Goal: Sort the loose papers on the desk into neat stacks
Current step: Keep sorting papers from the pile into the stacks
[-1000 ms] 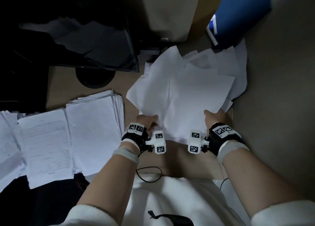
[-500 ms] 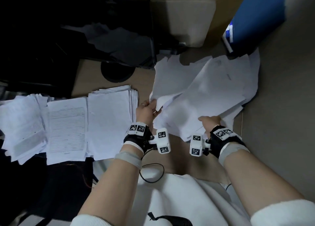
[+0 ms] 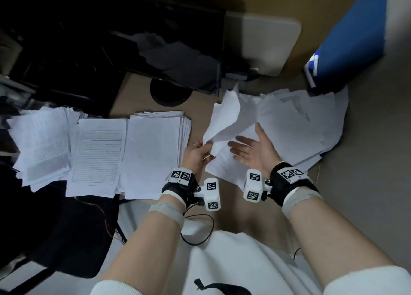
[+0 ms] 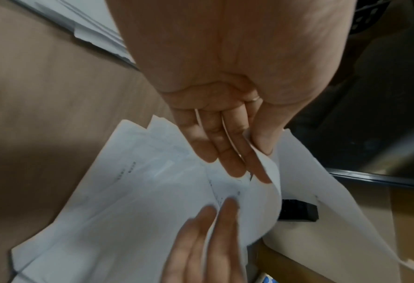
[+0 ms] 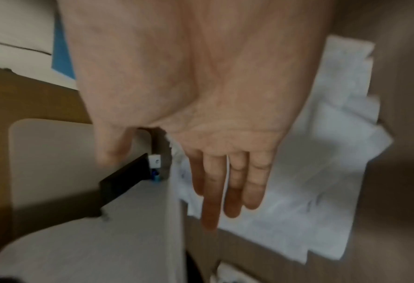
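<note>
A loose pile of white papers (image 3: 295, 130) lies spread over the right side of the desk. My left hand (image 3: 200, 149) pinches the corner of one curled sheet (image 3: 224, 119) lifted off that pile; in the left wrist view the thumb and fingers (image 4: 256, 151) clamp the sheet's edge (image 4: 273, 178). My right hand (image 3: 251, 150) hovers palm up over the pile, fingers straight, holding nothing (image 5: 227, 183). Three stacks sit side by side on the left: a blank-topped one (image 3: 153, 152), a printed form (image 3: 97, 154), and a rougher heap (image 3: 40, 143).
A dark monitor (image 3: 124, 41) with a round black base (image 3: 171, 92) stands at the back. A beige pad (image 3: 264, 43) lies behind the pile, and a blue panel (image 3: 353, 34) is at the far right. Bare desk (image 3: 231, 210) shows between my wrists.
My left hand has lifted one sheet up and left off the loose pile. My right hand let go of the papers and turned palm up with fingers straight.
</note>
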A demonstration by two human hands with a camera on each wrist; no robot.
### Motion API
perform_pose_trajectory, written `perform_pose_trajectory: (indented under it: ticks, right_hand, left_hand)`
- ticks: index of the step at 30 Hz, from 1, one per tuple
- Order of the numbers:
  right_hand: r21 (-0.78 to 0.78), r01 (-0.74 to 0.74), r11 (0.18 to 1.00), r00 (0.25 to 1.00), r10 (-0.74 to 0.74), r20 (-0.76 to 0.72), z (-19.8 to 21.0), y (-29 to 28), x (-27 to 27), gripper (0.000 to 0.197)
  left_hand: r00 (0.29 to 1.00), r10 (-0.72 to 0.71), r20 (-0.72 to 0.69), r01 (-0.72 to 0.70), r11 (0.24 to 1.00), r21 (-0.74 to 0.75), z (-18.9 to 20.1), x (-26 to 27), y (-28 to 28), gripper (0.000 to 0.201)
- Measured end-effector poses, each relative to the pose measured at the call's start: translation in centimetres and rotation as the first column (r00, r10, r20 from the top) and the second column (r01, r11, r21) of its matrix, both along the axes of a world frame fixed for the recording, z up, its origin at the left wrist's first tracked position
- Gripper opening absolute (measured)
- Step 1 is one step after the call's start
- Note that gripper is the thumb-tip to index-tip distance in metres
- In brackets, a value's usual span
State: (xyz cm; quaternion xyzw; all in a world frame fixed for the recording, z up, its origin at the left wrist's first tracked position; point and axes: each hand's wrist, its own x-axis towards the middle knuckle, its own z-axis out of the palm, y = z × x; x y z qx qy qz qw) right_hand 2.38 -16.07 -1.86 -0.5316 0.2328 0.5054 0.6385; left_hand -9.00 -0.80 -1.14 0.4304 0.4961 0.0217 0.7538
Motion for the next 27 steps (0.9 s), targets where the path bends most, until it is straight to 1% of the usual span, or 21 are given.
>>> perform_pose_trajectory:
  ticks: [1, 2, 3, 4, 5, 6, 7, 9, 10, 12, 13, 15, 16, 17, 19, 20, 21, 22, 24, 26, 27]
  right_hand:
    - [0.046, -0.016, 0.999, 1.0, 0.016, -0.001, 0.7, 1.1, 0.2, 0.065]
    - [0.03, -0.054, 0.998, 0.998, 0.053, 0.039, 1.3, 2.1, 0.4, 0.052]
    - [-0.021, -0.093, 0.995, 0.992, 0.095, 0.086, 1.5, 3.0, 0.5, 0.033]
    - [-0.071, -0.123, 0.99, 0.984, 0.131, 0.119, 1.6, 3.8, 0.5, 0.015]
    - [-0.141, -0.12, 0.983, 0.977, 0.142, 0.157, 1.3, 4.4, 0.7, 0.007]
    - [-0.212, -0.103, 0.972, 0.974, 0.142, 0.177, 1.0, 4.8, 0.8, 0.006]
    - [-0.267, -0.063, 0.962, 0.974, 0.118, 0.194, 0.4, 4.9, 1.0, 0.008]
    - [-0.39, -0.015, 0.921, 0.978, 0.094, 0.185, -0.8, 4.3, 1.0, 0.034]
    - [-0.458, -0.009, 0.889, 0.981, 0.097, 0.169, -1.4, 3.6, 0.9, 0.041]
    - [-0.596, -0.007, 0.803, 0.985, 0.109, 0.135, -3.1, 1.2, 0.7, 0.045]
    - [-0.651, 0.002, 0.759, 0.987, 0.102, 0.121, -4.1, -0.3, 0.6, 0.046]
    - [-0.752, -0.037, 0.658, 0.992, 0.118, 0.054, -5.6, -3.1, 0.4, 0.05]
    - [-0.782, -0.07, 0.619, 0.992, 0.128, 0.012, -5.7, -4.2, 0.4, 0.055]
    - [-0.793, -0.087, 0.603, 0.989, 0.145, 0.002, -6.3, -5.0, 0.5, 0.061]
    - [-0.777, -0.104, 0.62, 0.987, 0.16, -0.004, -6.3, -6.0, 0.7, 0.087]
    - [-0.788, -0.111, 0.606, 0.989, 0.145, -0.027, -6.4, -6.5, 0.9, 0.102]
    - [-0.798, -0.095, 0.596, 0.993, 0.11, -0.036, -6.5, -6.7, 1.2, 0.112]
    - [-0.798, -0.066, 0.599, 0.997, 0.068, -0.032, -6.6, -6.8, 1.4, 0.115]
    - [-0.777, 0.022, 0.629, 0.999, -0.05, -0.011, -6.8, -6.8, 2.1, 0.112]
    - [-0.751, 0.101, 0.652, 0.988, -0.157, -0.003, -7.1, -6.5, 2.9, 0.101]
    - [-0.744, 0.123, 0.657, 0.984, -0.178, 0.005, -7.2, -6.4, 3.1, 0.095]
  left_hand:
    - [1.0, -0.023, -0.007, 0.022, 1.0, -0.013, -0.3, -0.4, 0.0, 0.025]
    - [0.998, -0.059, -0.013, 0.059, 0.998, -0.018, -0.6, -0.9, 0.0, 0.019]
    - [0.995, -0.102, -0.016, 0.101, 0.995, -0.015, -0.5, -1.4, 0.1, 0.016]
    - [0.988, -0.149, -0.037, 0.149, 0.989, -0.006, -0.5, -1.9, 0.3, 0.019]
    - [0.981, -0.185, -0.064, 0.185, 0.983, 0.005, -0.6, -2.4, 0.6, 0.019]
    - [0.971, -0.222, -0.09, 0.224, 0.975, 0.01, -0.8, -2.8, 0.9, 0.014]
    - [0.962, -0.249, -0.113, 0.252, 0.968, 0.01, -1.1, -3.0, 1.2, 0.009]
    - [0.944, -0.291, -0.156, 0.297, 0.955, 0.017, -2.1, -2.9, 1.7, 0.007]
    - [0.939, -0.301, -0.166, 0.311, 0.95, 0.04, -2.4, -2.4, 1.8, 0.008]
    - [0.939, -0.283, -0.196, 0.31, 0.943, 0.123, -3.0, -1.0, 1.6, 0.016]
    - [0.936, -0.282, -0.213, 0.318, 0.935, 0.159, -3.2, 0.0, 1.5, 0.024]
    - [0.911, -0.323, -0.256, 0.378, 0.902, 0.209, -3.9, 1.8, 1.2, 0.053]
    - [0.89, -0.355, -0.288, 0.424, 0.875, 0.233, -4.2, 2.8, 1.0, 0.062]
    - [0.872, -0.383, -0.304, 0.463, 0.848, 0.259, -4.3, 3.8, 0.8, 0.066]
    - [0.832, -0.445, -0.331, 0.544, 0.771, 0.332, -4.8, 5.9, 0.5, 0.067]
    - [0.797, -0.491, -0.353, 0.6, 0.711, 0.365, -5.3, 7.1, 0.2, 0.068]
    - [0.759, -0.53, -0.378, 0.649, 0.655, 0.386, -5.9, 8.1, 0.1, 0.072]
    - [0.718, -0.565, -0.406, 0.695, 0.611, 0.379, -6.6, 9.0, 0.0, 0.073]
    - [0.645, -0.619, -0.448, 0.76, 0.584, 0.285, -7.9, 10.8, 0.1, 0.077]
    - [0.585, -0.651, -0.484, 0.792, 0.587, 0.169, -8.8, 12.2, 0.2, 0.091]
    - [0.544, -0.662, -0.516, 0.815, 0.564, 0.135, -9.1, 12.6, 0.1, 0.092]
